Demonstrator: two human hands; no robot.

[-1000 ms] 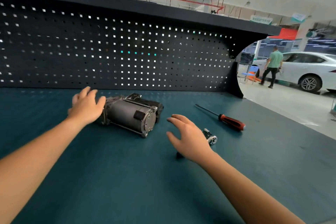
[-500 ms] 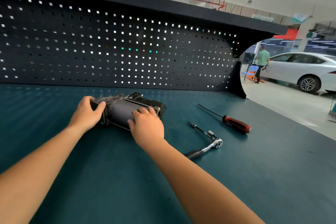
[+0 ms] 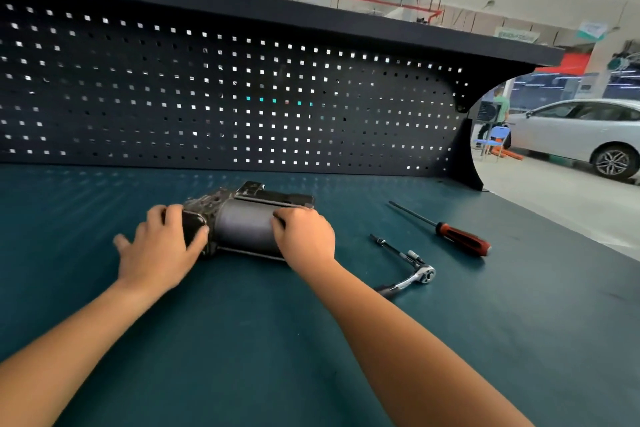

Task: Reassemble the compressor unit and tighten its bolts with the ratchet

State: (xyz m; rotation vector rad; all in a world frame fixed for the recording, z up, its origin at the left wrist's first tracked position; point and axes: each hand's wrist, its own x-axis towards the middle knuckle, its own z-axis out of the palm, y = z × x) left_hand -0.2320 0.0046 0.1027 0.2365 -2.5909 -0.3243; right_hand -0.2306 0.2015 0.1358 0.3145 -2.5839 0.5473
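The compressor unit (image 3: 242, 224), a grey cylinder with a dark cast head on its left end, lies on its side on the teal bench top (image 3: 242, 340). My left hand (image 3: 159, 250) wraps the left end, thumb on the front of the dark head. My right hand (image 3: 304, 239) grips the right end of the cylinder, hiding that end cap. The chrome ratchet (image 3: 410, 279) lies on the bench to the right of my right forearm, with a thin extension bar (image 3: 391, 248) beside its head.
A red-handled screwdriver (image 3: 462, 241) lies farther right on the bench. A black pegboard (image 3: 225, 97) walls the back of the bench. Past the bench's right edge are the open shop floor, a white car (image 3: 581, 132) and a person.
My right hand moved from hovering over the ratchet to the compressor, then slid to its right end. My left hand closed on the left end. The compressor now lies more square to me.
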